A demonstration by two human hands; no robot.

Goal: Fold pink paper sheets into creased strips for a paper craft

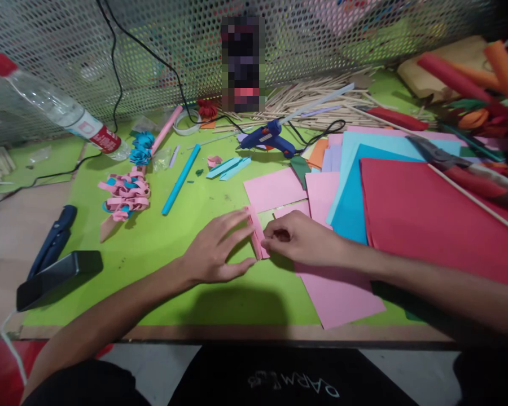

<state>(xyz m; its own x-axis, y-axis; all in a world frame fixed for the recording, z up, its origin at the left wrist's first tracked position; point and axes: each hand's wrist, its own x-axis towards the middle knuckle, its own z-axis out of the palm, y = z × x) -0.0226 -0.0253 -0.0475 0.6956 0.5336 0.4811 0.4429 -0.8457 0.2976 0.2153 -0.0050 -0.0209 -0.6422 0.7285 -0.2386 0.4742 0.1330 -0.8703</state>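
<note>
A narrow folded strip of pink paper (257,234) stands on the green table mat (173,242) between my two hands. My left hand (215,248) lies with its fingers stretched toward the strip, the fingertips pressing its top and bottom ends. My right hand (298,238) is curled, pinching the strip's right edge. A large pink sheet (338,296) lies under my right wrist. Another pink sheet (275,189) lies just behind the strip.
Red (432,214), blue and pink sheets are stacked at the right. A blue glue gun (268,137), blue paper sticks (180,179), a pink-and-blue curled paper piece (126,194), a plastic bottle (51,107), a stapler (53,242) and a dark phone (57,276) lie around.
</note>
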